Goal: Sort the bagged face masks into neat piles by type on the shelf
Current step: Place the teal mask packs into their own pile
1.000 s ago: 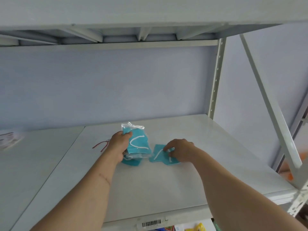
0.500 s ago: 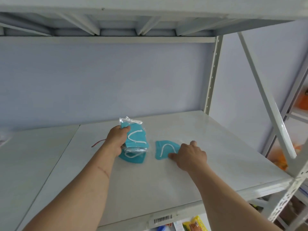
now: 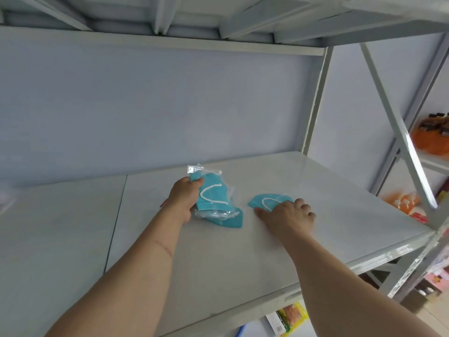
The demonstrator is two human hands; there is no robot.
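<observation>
Gripping stacked masks (image 3: 213, 198) (one mask (image 3: 266, 200) apart).

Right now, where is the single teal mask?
In the head view, the single teal mask lies flat on the shelf, under the right hand, right of the held bundle.

Soft, even daylight, faint shadows, mild glare on the glossy white shelf board (image 3: 279, 239); edges bowed and motion-blurred.
</observation>
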